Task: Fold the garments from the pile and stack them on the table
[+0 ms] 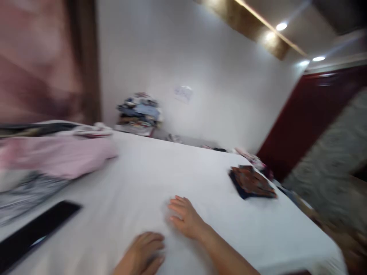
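Note:
My right hand point(185, 218) is stretched flat over the white-covered table point(160, 172), fingers a little spread and holding nothing. Closer to me, my left hand point(143, 252) has bent fingers with the thumb apart, and nothing shows between them. Both hands rest on or just above the white cloth; blur hides whether they touch it. A folded brown and dark-blue cloth item point(252, 182) lies to the right, apart from my right hand. To the left of my left hand is a long, flat black object point(40, 231), possibly a phone.
Pink cloth point(71, 152) and grey patterned fabric point(28, 196) lie heaped at the left. A stack of folded clothes point(139, 112) stands beyond the far edge, by the wall. More fabric point(252, 158) sits past the right edge, near a dark-red door point(304, 110). A pink curtain hangs at left.

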Available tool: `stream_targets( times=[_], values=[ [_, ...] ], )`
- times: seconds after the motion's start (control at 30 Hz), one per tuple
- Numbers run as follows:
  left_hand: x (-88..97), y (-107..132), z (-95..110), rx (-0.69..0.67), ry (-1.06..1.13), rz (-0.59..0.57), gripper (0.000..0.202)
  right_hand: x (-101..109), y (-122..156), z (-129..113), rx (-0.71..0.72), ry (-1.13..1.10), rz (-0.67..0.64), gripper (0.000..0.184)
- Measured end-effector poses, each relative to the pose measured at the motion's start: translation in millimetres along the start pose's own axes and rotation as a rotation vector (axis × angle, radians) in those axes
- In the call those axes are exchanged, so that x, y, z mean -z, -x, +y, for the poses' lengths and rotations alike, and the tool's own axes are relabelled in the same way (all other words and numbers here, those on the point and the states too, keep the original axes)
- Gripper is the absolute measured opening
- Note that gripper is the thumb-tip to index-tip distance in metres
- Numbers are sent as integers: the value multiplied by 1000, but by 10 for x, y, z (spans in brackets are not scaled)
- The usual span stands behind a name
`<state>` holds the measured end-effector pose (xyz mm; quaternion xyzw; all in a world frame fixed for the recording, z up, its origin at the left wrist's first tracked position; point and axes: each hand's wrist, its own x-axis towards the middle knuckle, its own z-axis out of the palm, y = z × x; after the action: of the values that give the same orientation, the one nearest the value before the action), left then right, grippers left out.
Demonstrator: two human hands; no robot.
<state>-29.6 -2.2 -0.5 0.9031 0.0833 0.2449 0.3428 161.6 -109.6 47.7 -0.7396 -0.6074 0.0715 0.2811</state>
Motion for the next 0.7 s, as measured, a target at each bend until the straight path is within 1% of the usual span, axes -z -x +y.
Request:
stream_targets(
  times=[0.07, 0.1, 0.17, 0.2, 0.27, 0.33, 0.4, 0.47, 0.53, 0.6, 0.67, 0.7],
  values=[
    [35, -28, 133, 117, 152, -75, 21, -118, -113, -43, 8, -12, -3, 42],
    [52, -49, 165, 146, 226, -89, 18, -186, -174, -26, 14, -7, -1, 43],
    [115, -71, 186, 185, 388, -86, 15, -336, -272, 58, 7, 25, 24, 44],
    [174, -70, 192, 193, 451, -70, 16, -409, -300, 114, 0, 48, 35, 45],
    [381, -62, 216, 196, 514, -7, 21, -533, -311, 237, -17, 85, 62, 45],
    [714, -75, 232, 171, 479, 87, 25, -617, -283, 351, -41, 94, 88, 43],
    [1142, -132, 184, 139, 379, 179, 25, -665, -257, 440, -73, 84, 110, 40],
    [1605, -229, 34, 150, 213, 257, 25, -685, -251, 493, -106, 65, 115, 37],
    [2045, -349, -205, 207, -52, 322, 28, -688, -260, 514, -129, 37, 106, 35],
    [2423, -480, -490, 242, -409, 380, 32, -684, -271, 511, -142, 3, 97, 35],
    [2719, -610, -771, 262, -726, 368, 38, -685, -272, 502, -153, -21, 109, 34],
    [2835, -670, -901, 288, -834, 342, 43, -689, -268, 498, -157, -26, 123, 34]
  ],
)
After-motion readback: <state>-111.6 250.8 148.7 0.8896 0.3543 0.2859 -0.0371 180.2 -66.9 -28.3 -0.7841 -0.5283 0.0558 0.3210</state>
